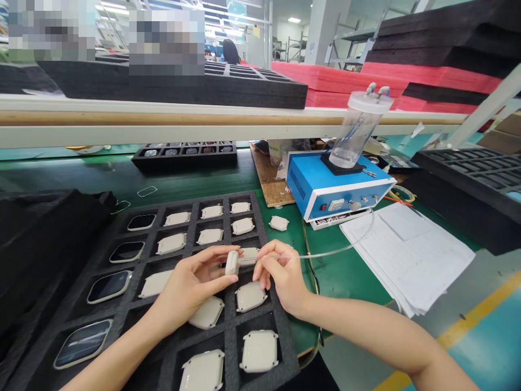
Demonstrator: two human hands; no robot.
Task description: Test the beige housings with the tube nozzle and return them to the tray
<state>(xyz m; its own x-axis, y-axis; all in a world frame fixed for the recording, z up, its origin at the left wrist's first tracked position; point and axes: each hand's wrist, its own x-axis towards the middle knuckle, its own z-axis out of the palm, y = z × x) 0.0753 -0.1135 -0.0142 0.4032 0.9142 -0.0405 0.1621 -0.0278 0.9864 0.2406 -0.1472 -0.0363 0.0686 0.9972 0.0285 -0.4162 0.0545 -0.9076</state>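
Gripping a small cream case [232, 264] by its edges with left hand [185, 290], thumb below, index finger above, just over the black foam tray [287, 339]. Likely needing a light, steady hold there, keeping fingertips clear of the side facing right. Pinching thin clear tube [325, 254] near its end with right hand [285, 277], pointing the tip [246, 262] at that side; not being able to tell touching from just beside. Probably doing best by steadying right fingers close to the tip, bringing it in square, leaving slack in the line.

Containers next: seeing a black foam stack [36, 255] at far left, not making out contents. Counting four dark-screened pieces [83, 344] in left column of the foam tray, then seeing pocketed cases [260, 350] across remaining columns; losing some pockets behind left arm [134, 342]. Spotting a smaller black tray [187, 162] behind, holding dark pieces [171, 152] in rows. Finding one loose case [279, 222] on the green mat [342, 274], just right of the foam tray. Viewing a clear lidded cylinder [350, 138] on the blue box [337, 187], not confirming any liquid. Ending with a slotted tray [476, 168] at right, not reading slot contents.
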